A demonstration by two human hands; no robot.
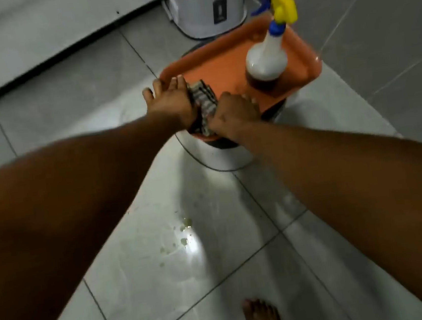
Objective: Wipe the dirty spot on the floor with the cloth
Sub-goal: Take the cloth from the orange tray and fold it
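A folded striped cloth point(203, 99) lies at the near edge of an orange tray point(222, 68). My right hand point(233, 114) is closed on the cloth's near end. My left hand point(170, 98) rests flat beside the cloth's left side, fingers spread over the tray's corner. The dirty spot point(179, 236), a scatter of yellowish drops, sits on the grey tiled floor between my forearms, well short of the tray.
A spray bottle point(269, 59) with a yellow and blue head stands on the tray's right half. The tray rests on a white bucket point(226, 155). A white bin point(209, 3) stands behind, by the wall. My bare foot point(262, 318) is at the bottom.
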